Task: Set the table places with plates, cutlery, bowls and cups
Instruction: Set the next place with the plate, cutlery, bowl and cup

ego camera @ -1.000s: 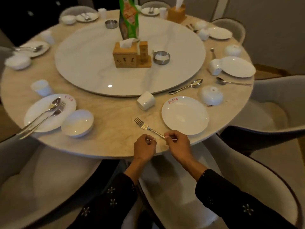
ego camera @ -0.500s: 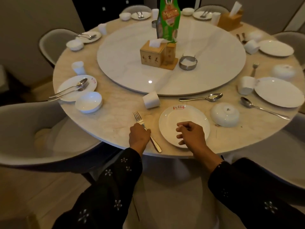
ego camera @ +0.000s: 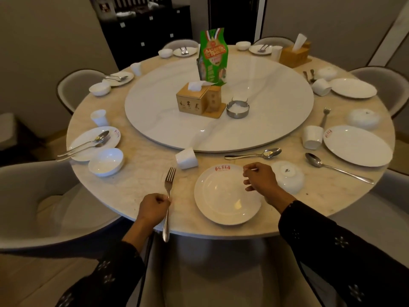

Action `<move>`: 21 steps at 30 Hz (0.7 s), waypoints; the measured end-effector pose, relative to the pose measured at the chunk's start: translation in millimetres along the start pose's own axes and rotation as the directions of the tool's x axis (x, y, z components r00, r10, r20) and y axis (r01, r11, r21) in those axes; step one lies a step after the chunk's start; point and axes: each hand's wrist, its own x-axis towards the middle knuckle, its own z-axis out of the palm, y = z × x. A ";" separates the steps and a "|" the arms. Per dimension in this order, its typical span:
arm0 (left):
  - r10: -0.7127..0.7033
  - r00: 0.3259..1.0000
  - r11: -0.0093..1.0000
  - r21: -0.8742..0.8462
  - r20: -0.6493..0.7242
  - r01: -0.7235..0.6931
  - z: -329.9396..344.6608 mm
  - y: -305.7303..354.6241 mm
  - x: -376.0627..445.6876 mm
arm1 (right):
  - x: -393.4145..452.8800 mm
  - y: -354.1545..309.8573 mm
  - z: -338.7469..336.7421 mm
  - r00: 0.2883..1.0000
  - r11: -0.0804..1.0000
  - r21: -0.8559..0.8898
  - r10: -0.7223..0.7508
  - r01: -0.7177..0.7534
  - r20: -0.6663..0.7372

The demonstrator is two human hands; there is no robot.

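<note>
Centrally, round marble table (ego camera: 137,173) fronts seemingly dark cabinet (ego camera: 146,29).

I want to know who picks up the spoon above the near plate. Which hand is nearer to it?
Right. The right hand hovers over the plate's far right edge, just below the spoon; the left hand grips the fork far to its left.

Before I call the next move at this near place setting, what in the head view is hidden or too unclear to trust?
- Fork: the left hand covers its middle; handle end overhangs the table edge.
- Right hand: fingers curled over the plate; whether they pinch anything is unclear.
- Bowl: upside down, inside hidden.
- Far place settings: too small to check cutlery.
</note>
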 end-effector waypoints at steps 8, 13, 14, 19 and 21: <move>0.165 0.980 0.955 -0.265 0.107 -0.132 18.5 76.4 0.0 | 66.5 -5.2 -7.5 0.983 0.995 0.051 0.091 -0.084 -0.159; 0.177 0.968 0.944 -0.310 0.177 -0.116 47.0 106.6 12.5 | 94.9 3.8 -0.3 0.925 0.898 0.345 0.344 -0.274 -0.161; 0.176 0.967 0.942 -0.316 0.186 -0.111 51.7 109.9 15.2 | 97.4 4.1 1.4 0.917 0.879 0.380 0.369 -0.289 -0.155; 0.154 0.968 0.930 -0.360 0.200 -0.073 64.4 119.5 24.9 | 108.9 -1.4 11.5 0.894 0.775 0.568 0.424 -0.276 -0.143; 0.157 0.964 0.924 -0.378 0.215 -0.066 65.9 119.5 26.2 | 112.8 -3.4 16.2 0.887 0.751 0.602 0.438 -0.271 -0.147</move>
